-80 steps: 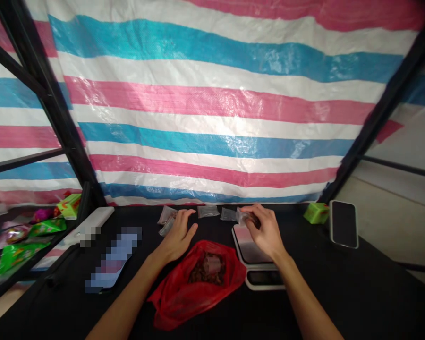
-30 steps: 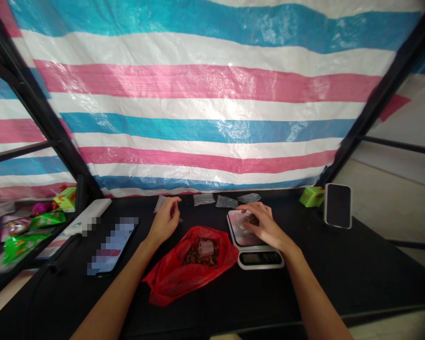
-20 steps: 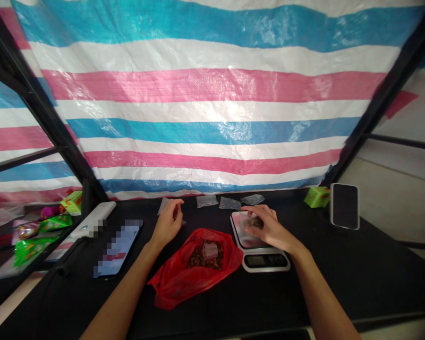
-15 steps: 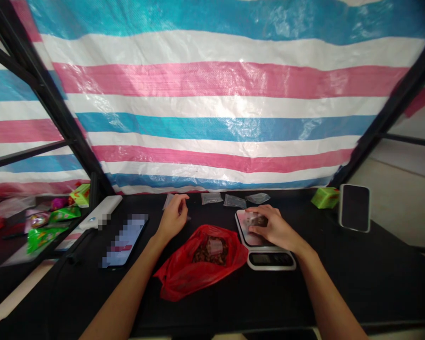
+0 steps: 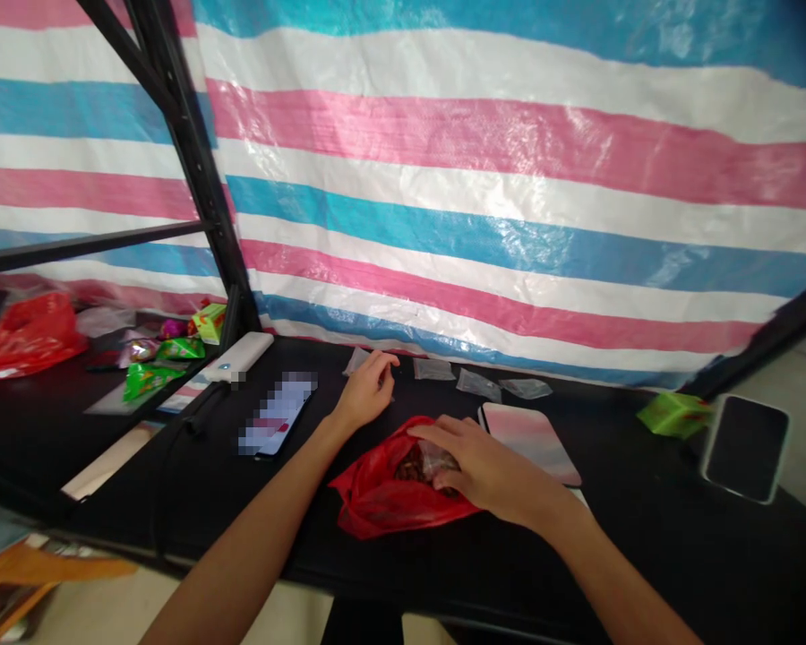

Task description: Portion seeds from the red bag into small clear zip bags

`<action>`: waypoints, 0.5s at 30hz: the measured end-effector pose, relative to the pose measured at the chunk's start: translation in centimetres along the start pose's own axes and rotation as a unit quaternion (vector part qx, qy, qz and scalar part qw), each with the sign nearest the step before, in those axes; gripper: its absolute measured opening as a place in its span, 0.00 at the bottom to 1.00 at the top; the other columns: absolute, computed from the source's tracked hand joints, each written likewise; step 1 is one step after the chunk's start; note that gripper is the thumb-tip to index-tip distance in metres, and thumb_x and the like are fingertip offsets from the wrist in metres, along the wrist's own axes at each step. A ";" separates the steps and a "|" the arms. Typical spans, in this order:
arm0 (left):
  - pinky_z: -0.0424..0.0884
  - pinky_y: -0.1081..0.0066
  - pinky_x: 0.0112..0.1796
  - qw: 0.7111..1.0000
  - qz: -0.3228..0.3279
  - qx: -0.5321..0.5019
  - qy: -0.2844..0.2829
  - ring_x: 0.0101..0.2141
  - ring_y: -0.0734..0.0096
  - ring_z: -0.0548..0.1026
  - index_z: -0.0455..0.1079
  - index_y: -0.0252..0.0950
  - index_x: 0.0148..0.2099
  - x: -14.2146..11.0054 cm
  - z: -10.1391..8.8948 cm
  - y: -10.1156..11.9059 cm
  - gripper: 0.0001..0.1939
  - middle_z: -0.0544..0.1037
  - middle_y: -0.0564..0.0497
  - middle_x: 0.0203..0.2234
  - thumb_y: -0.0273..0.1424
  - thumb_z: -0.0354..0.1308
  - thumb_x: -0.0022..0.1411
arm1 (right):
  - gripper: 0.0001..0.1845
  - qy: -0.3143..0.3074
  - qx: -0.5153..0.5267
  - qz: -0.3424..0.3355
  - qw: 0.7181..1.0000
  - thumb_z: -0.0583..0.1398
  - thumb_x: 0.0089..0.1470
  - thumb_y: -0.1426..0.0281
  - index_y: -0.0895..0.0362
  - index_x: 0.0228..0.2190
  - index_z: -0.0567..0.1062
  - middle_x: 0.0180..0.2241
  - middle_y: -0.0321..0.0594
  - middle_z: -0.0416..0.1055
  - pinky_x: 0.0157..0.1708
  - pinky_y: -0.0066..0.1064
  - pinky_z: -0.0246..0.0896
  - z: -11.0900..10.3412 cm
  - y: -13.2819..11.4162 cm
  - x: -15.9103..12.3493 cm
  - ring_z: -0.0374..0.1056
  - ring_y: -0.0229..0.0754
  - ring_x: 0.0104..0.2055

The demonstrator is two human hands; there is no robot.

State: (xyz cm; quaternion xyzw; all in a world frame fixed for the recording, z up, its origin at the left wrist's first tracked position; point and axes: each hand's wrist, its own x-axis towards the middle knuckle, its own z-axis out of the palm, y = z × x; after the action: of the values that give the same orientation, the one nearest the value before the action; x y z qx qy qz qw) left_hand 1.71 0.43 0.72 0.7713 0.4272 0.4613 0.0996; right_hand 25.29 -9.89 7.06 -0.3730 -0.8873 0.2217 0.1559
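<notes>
While the left hand [image 5: 367,394] idles near the back of the bench [image 5: 698,555], the right hand [image 5: 487,466] works over the mouth of the red plastic bag [image 5: 376,503], which lies slumped and open in front of the person. Right fingers [image 5: 435,434] bent down over a clear plastic piece [image 5: 438,459] in the bag mouth, forefinger side and thumb on either side of it; whether they pinch it or only touch it, cannot tell, nor whether it is a sachet or a small cup. Small brown pieces [image 5: 409,466] visible inside the bag, just beside the clear piece. Left fingers loosely bent, a gap between thumb and forefinger, nothing seen pinched; the hand partly covers a clear sachet [image 5: 355,360], contact not certain. Three further sachets to its right along the back: first [image 5: 433,369], second [image 5: 478,385], third [image 5: 527,388], lying flat and apart from the hands. Scale [image 5: 534,439] just right of the bag, its near end hidden by the right forearm. A phone [image 5: 286,414] lies left of the left forearm. Step in hand, as judged: handling the clear piece at the brown pieces; direction, in or out of the bag, not readable. Next move seems to call for a sure but gentle hold on the thin plastic, without snagging the red film, and perhaps the left hand steadying the bag's rim
</notes>
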 end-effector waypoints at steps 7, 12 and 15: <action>0.70 0.67 0.42 1.000 0.008 -0.013 0.009 0.37 0.66 0.73 0.69 0.38 0.48 0.0 -0.4 0.2 0.13 0.73 0.48 0.39 0.21 0.48 0.67 | 0.34 -0.043 -0.037 -0.004 0.998 0.62 0.58 0.76 0.38 0.61 0.68 0.54 0.36 0.74 0.62 0.53 0.55 -0.3 -0.6 1.3 0.68 0.53 0.57; 0.70 0.68 0.41 1.000 0.020 -0.020 0.006 0.37 0.67 0.73 0.69 0.38 0.48 0.0 -0.3 0.2 0.13 0.73 0.49 0.39 0.21 0.48 0.67 | 0.29 0.001 -0.039 0.001 0.999 0.63 0.60 0.72 0.41 0.61 0.70 0.52 0.38 0.76 0.57 0.46 0.60 -0.3 0.2 0.9 0.69 0.52 0.54; 0.70 0.69 0.40 0.999 0.027 -0.016 0.004 0.38 0.67 0.73 0.69 0.39 0.48 0.0 -0.2 0.1 0.13 0.73 0.49 0.40 0.20 0.49 0.67 | 0.28 0.005 -0.022 0.014 1.000 0.64 0.60 0.70 0.42 0.60 0.71 0.54 0.39 0.76 0.57 0.45 0.61 -0.1 0.8 0.0 0.68 0.52 0.55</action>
State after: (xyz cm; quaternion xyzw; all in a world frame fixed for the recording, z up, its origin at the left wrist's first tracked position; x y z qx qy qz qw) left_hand 1.62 0.32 0.92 0.7789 0.3987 0.4741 0.0977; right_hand 25.82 -9.32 6.74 -0.3898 -0.8860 0.2023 0.1488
